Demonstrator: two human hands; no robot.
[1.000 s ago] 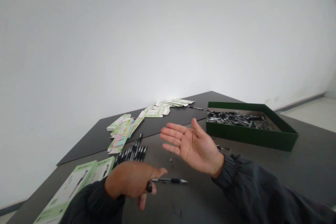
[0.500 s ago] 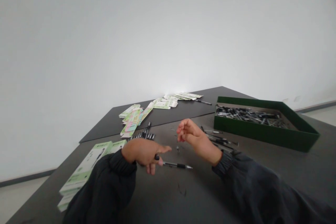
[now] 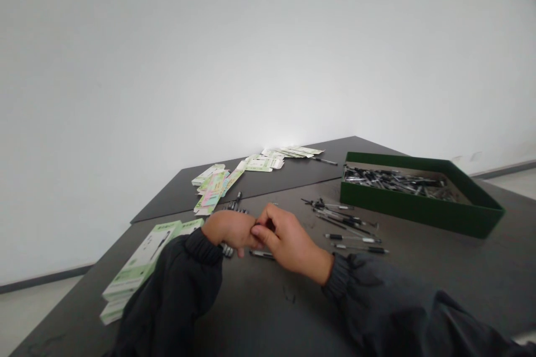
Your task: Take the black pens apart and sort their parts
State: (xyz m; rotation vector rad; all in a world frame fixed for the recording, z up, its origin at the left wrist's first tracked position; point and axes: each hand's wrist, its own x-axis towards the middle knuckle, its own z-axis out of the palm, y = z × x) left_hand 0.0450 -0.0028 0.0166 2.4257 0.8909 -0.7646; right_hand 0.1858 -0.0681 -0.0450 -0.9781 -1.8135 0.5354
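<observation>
My left hand [image 3: 235, 230] and my right hand [image 3: 288, 241] meet over the near part of the table, fingertips touching. The right thumb and index finger are pinched together. The left fingers are curled and partly covered by the right hand. Something small and dark shows at the pinch, too little of it to name. Just below the hands lies a clear pen with dark parts [image 3: 261, 255], its right end hidden behind my right hand. Behind my left hand is a group of black-capped pens [image 3: 238, 201], mostly covered.
Loose pens and pen parts [image 3: 352, 223] lie right of my hands. Beyond them stands a green box [image 3: 412, 215] holding many pens. White-green cartons [image 3: 140, 259] are stacked at the left. Flattened cartons [image 3: 259, 163] and a single pen [image 3: 324, 161] lie farther back on the dark table [image 3: 301, 318].
My hands were apart and have come together, the right one moving left and down. The pen in front of my left hand now lies farther left, partly behind my right hand.
</observation>
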